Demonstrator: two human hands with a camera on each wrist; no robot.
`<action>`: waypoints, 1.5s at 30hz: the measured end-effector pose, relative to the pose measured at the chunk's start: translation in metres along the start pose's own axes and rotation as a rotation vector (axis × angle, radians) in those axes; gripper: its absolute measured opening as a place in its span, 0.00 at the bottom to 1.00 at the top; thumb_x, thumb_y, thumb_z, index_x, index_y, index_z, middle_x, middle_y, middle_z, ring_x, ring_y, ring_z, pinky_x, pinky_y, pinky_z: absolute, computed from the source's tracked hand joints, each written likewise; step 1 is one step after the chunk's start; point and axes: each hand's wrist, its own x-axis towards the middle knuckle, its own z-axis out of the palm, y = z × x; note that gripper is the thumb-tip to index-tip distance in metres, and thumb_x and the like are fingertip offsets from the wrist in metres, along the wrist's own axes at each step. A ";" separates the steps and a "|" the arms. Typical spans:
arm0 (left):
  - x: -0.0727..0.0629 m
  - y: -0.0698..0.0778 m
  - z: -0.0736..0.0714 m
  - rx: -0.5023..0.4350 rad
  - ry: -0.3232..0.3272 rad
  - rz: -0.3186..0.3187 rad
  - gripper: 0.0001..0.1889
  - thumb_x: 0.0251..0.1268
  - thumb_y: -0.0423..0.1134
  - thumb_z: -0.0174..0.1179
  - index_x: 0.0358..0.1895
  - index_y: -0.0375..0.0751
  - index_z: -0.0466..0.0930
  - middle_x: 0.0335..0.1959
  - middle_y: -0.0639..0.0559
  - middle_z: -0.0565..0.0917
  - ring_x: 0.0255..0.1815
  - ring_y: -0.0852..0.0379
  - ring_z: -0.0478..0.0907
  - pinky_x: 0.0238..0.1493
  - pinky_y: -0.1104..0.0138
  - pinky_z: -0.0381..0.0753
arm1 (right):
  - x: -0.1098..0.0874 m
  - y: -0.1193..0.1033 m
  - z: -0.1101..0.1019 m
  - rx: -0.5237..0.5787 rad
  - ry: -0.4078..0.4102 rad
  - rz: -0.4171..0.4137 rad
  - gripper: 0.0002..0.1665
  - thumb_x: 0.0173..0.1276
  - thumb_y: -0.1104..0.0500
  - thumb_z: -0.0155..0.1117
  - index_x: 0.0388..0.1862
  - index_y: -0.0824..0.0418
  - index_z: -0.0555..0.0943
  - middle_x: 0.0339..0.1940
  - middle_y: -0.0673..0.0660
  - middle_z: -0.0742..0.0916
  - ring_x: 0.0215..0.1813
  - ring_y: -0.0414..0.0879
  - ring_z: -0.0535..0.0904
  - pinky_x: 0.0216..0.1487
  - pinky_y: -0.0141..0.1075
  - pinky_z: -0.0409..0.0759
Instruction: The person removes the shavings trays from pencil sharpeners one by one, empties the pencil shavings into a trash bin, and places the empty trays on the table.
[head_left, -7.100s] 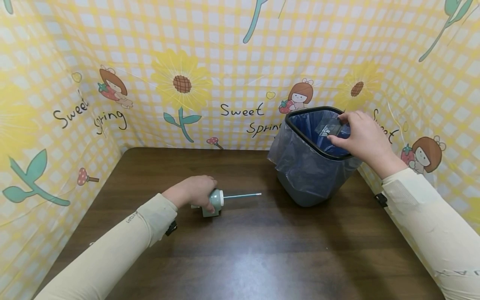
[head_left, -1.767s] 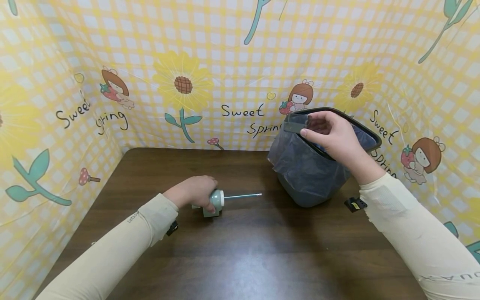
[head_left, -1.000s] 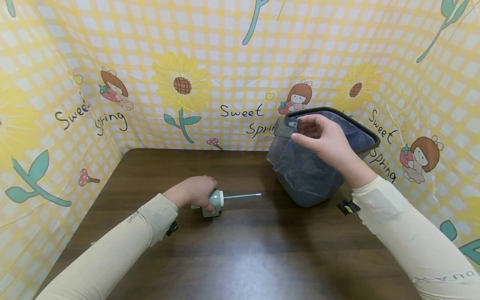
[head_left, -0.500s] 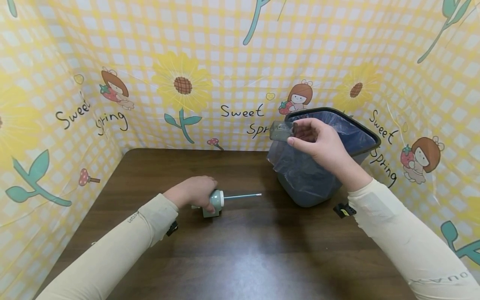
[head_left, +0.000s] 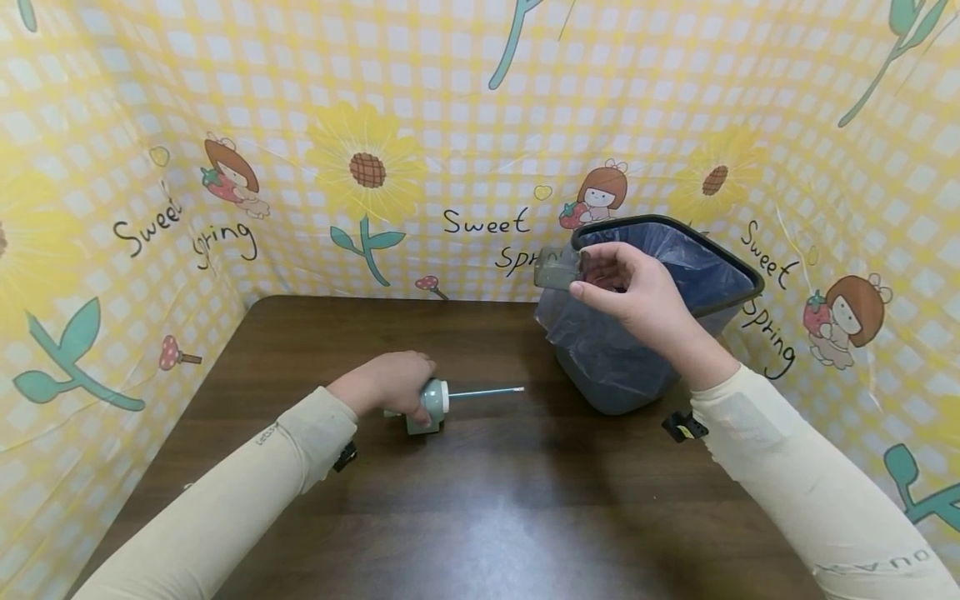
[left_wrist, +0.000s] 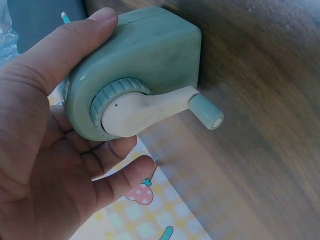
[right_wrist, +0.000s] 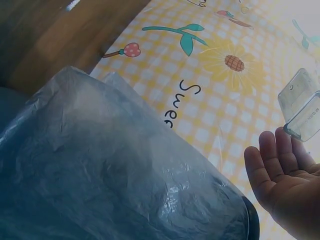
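My left hand (head_left: 378,383) grips a pale green crank pencil sharpener (head_left: 434,405) on the dark wooden table. A blue pencil (head_left: 483,392) sticks out of its right end. The left wrist view shows the white crank (left_wrist: 155,111) with its green knob; the thumb lies on top of the body and no finger is on the crank. My right hand (head_left: 648,304) pinches a small clear plastic box (head_left: 556,271), probably the sharpener's shavings tray, at the near left side of the trash bin's mouth. In the right wrist view, the box (right_wrist: 298,95) appears see-through and tilted.
A dark trash bin (head_left: 611,393) with a black rim and a translucent bag liner (head_left: 581,333) stands at the table's back right. Yellow checked cloth (head_left: 450,125) walls off the back and sides. The table (head_left: 480,500) stretches forward from the sharpener.
My right hand has carried the clear box from over the bin's opening leftward past its rim, then slightly lower and nearer. The left hand, sharpener and pencil have stayed put.
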 end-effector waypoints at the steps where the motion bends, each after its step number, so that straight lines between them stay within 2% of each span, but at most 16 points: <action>1: 0.000 0.000 0.000 -0.002 0.000 0.001 0.35 0.47 0.57 0.79 0.54 0.37 0.82 0.46 0.49 0.83 0.41 0.54 0.77 0.43 0.59 0.82 | 0.000 0.000 0.001 0.002 -0.002 -0.001 0.35 0.69 0.45 0.71 0.69 0.58 0.75 0.56 0.56 0.84 0.55 0.48 0.81 0.55 0.41 0.79; 13: 0.000 0.000 0.000 -0.002 -0.001 -0.001 0.35 0.47 0.57 0.79 0.53 0.38 0.82 0.45 0.50 0.83 0.40 0.55 0.77 0.43 0.59 0.82 | -0.005 0.003 0.005 0.028 -0.007 -0.008 0.33 0.69 0.47 0.72 0.68 0.58 0.75 0.56 0.56 0.83 0.56 0.48 0.81 0.56 0.39 0.79; 23: 0.001 0.000 0.002 -0.010 -0.008 -0.009 0.35 0.47 0.58 0.79 0.54 0.38 0.81 0.46 0.50 0.83 0.41 0.55 0.77 0.44 0.59 0.83 | -0.008 0.005 0.009 0.044 -0.017 -0.013 0.33 0.68 0.49 0.73 0.67 0.60 0.75 0.57 0.56 0.83 0.55 0.48 0.81 0.58 0.45 0.79; 38: 0.003 -0.001 0.001 0.003 -0.014 -0.010 0.36 0.48 0.58 0.79 0.55 0.37 0.81 0.46 0.50 0.83 0.41 0.55 0.77 0.44 0.59 0.82 | -0.013 0.011 0.018 0.047 -0.032 -0.021 0.32 0.68 0.48 0.73 0.67 0.58 0.76 0.56 0.56 0.84 0.55 0.49 0.81 0.57 0.43 0.80; 45: 0.003 -0.001 0.002 0.016 -0.007 -0.010 0.36 0.46 0.59 0.79 0.53 0.37 0.81 0.45 0.50 0.83 0.41 0.55 0.77 0.44 0.60 0.82 | -0.015 0.012 0.022 0.075 -0.052 -0.013 0.32 0.68 0.49 0.73 0.67 0.59 0.76 0.58 0.57 0.83 0.56 0.50 0.80 0.59 0.47 0.79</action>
